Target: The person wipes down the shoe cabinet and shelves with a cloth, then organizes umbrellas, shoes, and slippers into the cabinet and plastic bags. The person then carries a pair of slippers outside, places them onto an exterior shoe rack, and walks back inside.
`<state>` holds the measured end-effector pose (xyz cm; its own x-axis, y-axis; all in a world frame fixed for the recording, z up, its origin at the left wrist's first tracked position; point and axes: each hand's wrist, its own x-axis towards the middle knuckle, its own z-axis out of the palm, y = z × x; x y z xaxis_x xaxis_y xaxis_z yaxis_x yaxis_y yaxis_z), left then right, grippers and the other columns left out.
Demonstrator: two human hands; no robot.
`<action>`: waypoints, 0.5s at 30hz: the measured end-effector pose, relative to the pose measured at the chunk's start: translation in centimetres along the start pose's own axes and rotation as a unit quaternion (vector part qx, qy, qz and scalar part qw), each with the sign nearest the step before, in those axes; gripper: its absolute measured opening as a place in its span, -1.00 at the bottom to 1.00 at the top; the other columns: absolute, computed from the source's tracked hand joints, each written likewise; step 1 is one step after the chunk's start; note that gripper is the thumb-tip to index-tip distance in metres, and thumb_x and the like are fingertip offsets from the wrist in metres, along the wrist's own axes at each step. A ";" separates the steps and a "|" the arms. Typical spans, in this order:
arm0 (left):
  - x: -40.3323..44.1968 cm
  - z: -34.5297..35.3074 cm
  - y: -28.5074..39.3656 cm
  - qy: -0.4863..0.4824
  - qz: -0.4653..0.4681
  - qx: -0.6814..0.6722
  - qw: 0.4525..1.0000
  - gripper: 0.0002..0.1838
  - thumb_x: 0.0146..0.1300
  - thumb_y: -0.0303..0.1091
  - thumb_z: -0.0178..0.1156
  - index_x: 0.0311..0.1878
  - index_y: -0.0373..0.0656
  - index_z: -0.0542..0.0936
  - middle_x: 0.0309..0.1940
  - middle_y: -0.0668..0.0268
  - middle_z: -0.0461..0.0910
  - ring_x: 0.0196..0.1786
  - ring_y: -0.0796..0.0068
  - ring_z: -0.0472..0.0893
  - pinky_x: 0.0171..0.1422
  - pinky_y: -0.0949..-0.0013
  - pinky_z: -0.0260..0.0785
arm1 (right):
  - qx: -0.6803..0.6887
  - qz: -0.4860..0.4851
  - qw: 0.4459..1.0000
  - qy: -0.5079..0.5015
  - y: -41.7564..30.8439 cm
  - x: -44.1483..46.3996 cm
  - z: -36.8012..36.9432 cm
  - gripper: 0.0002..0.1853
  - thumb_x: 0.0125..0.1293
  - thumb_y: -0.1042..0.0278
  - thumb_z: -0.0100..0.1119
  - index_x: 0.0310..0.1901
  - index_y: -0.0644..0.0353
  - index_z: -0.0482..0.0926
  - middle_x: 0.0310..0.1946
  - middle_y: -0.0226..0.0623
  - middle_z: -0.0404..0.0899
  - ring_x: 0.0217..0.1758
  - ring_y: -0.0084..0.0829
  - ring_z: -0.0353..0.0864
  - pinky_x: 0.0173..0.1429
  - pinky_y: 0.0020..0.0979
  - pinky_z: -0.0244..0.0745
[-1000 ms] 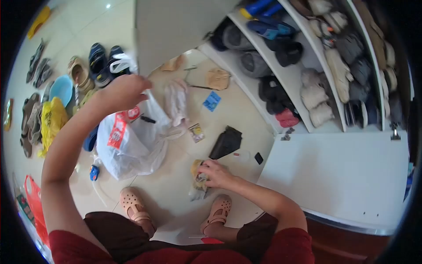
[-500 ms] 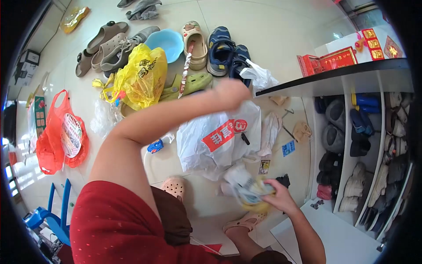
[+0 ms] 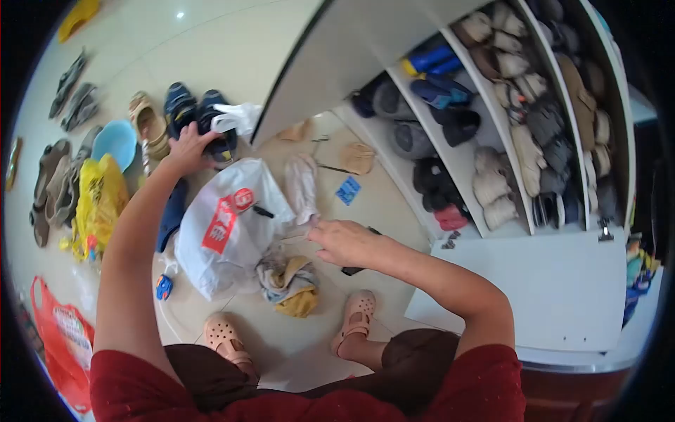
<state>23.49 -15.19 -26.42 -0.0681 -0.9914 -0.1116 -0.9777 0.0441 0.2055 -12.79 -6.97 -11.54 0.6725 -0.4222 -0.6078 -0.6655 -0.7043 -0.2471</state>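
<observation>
My left hand (image 3: 188,149) reaches over the dark blue shoes (image 3: 181,105), its fingers spread at the side of the right shoe. Nothing shows in its grasp. My right hand (image 3: 337,238) is low over the floor, fingers bent at the lower end of a pale cloth (image 3: 302,188); whether they grip it is hard to tell. Between my arms lies a white plastic bag (image 3: 218,232) with a red print and a small black item on it. A crumpled grey and yellow cloth (image 3: 290,281) rests against the bag's lower right edge.
At the right stands a shoe cabinet (image 3: 450,162) with full shelves and a lowered white door (image 3: 527,288). A blue basin (image 3: 116,144), a yellow bag (image 3: 102,200), a red bag (image 3: 63,344) and more shoes lie at the left. A blue card (image 3: 348,190) lies near the cabinet.
The grey and yellow cloth has left my right hand and lies beside the white bag. My right hand has moved to the pale cloth. My left hand has opened over the dark blue shoes.
</observation>
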 end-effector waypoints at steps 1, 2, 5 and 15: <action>-0.7 -0.2 0.7 0.002 0.011 0.029 1.000 -0.24 -0.10 -0.09 0.49 0.25 0.45 0.41 0.15 0.13 0.24 0.28 0.03 0.30 0.10 -0.30 0.29 | -0.006 0.013 1.000 -0.018 0.7 -0.3 1.1 -0.50 0.14 0.24 0.29 0.12 0.15 0.44 -0.05 -0.06 0.47 0.02 -0.04 0.54 0.06 -0.15 0.50; -0.8 -0.2 1.4 -0.015 -0.011 0.023 1.000 -0.29 -0.10 -0.09 0.49 0.21 0.42 0.45 0.14 0.15 0.25 0.28 0.05 0.31 0.10 -0.28 0.29 | 0.016 -0.009 1.000 -0.025 1.6 -0.9 3.0 -0.44 0.11 0.24 0.32 0.17 0.08 0.41 0.03 -0.05 0.41 0.08 -0.02 0.50 0.06 -0.13 0.50; -0.4 -0.9 2.1 -0.048 -0.054 0.019 0.997 -0.41 -0.10 -0.10 0.48 0.10 0.34 0.56 0.10 0.19 0.27 0.26 0.11 0.34 0.11 -0.24 0.30 | 0.021 -0.066 0.996 -0.052 1.1 -3.3 9.3 -0.25 0.03 0.23 0.40 0.30 -0.21 0.30 0.29 -0.04 0.17 0.26 0.08 0.33 0.07 0.00 0.49; -3.4 -16.5 0.0 -0.023 0.047 -0.343 0.938 -0.51 0.05 -0.37 0.34 0.10 -0.26 0.54 -0.22 0.30 0.41 -0.13 0.43 0.43 0.00 0.37 0.31 | 0.096 -0.105 0.988 0.061 1.3 2.7 23.4 -0.29 -0.16 0.32 0.48 0.14 -0.27 0.50 0.35 0.17 0.08 0.30 0.19 0.25 0.16 0.02 0.46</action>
<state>27.02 -13.83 -10.02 -0.1713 -0.9800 -0.1010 -0.6100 0.0250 0.7920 -19.44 4.31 -31.21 0.8279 -0.3525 -0.4363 -0.5492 -0.6675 -0.5028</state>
